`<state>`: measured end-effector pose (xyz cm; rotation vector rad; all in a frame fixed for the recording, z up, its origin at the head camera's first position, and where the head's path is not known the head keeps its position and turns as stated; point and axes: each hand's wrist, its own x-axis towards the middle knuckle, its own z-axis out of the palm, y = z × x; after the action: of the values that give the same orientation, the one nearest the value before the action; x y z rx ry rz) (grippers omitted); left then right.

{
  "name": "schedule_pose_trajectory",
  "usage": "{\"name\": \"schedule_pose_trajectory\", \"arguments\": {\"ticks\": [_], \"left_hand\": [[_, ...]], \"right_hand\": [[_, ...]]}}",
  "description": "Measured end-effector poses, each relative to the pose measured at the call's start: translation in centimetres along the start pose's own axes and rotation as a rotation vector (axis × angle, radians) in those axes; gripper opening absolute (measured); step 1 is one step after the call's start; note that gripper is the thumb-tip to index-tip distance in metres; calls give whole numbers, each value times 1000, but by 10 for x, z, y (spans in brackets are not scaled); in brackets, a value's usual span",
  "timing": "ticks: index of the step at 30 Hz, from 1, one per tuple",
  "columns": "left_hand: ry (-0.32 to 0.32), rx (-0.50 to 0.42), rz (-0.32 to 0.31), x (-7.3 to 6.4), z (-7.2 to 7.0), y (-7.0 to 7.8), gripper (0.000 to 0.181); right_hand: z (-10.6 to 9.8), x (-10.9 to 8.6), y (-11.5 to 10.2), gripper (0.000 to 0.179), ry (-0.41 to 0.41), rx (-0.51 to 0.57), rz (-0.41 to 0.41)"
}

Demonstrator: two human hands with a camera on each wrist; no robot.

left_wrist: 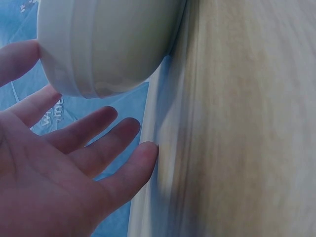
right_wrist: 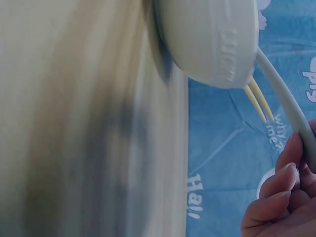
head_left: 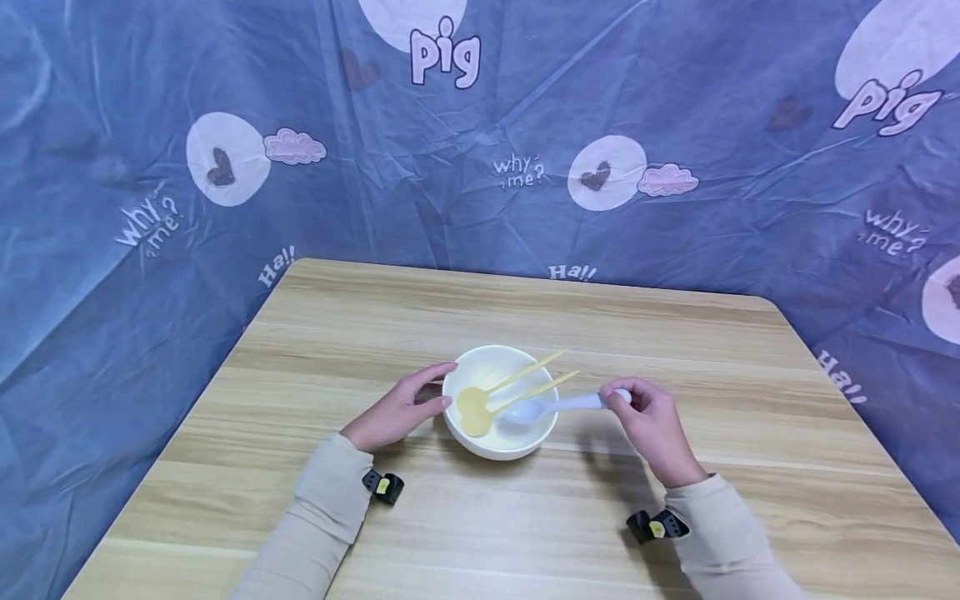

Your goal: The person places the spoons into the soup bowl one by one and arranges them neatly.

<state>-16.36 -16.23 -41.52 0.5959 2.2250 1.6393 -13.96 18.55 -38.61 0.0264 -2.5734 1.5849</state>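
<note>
A white bowl (head_left: 499, 450) stands on the table, with two pale yellow spoons (head_left: 474, 419) lying in it, their thin handles jutting over the far right rim. My left hand (head_left: 397, 414) is at the bowl's left side; its thumb and index fingertips touch the rim, and in the left wrist view the other fingers spread loosely below. With fingertips and thumb, my right hand (head_left: 649, 419) pinches the handle end of a whitish spoon (head_left: 573, 402). That spoon's head is inside the bowl, beside the yellow ones, and its handle passes over the right rim.
The wood-grain table (head_left: 480, 533) extends around the bowl on all sides. Behind it and along both sides hangs a blue printed cloth (head_left: 465, 208). A small black device (head_left: 383, 486) is strapped on each sleeve at the wrist.
</note>
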Motion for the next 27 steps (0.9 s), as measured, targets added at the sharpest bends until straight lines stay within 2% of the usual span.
{"name": "schedule_pose_trajectory", "arguments": {"ticks": [16, 27], "left_hand": [[0, 17, -5, 0, 0, 1, 54], [4, 20, -8, -1, 0, 1, 55]], "right_hand": [[13, -2, 1, 20, -55, 22, 27], [23, -2, -7, 20, -110, 37, 39]]}}
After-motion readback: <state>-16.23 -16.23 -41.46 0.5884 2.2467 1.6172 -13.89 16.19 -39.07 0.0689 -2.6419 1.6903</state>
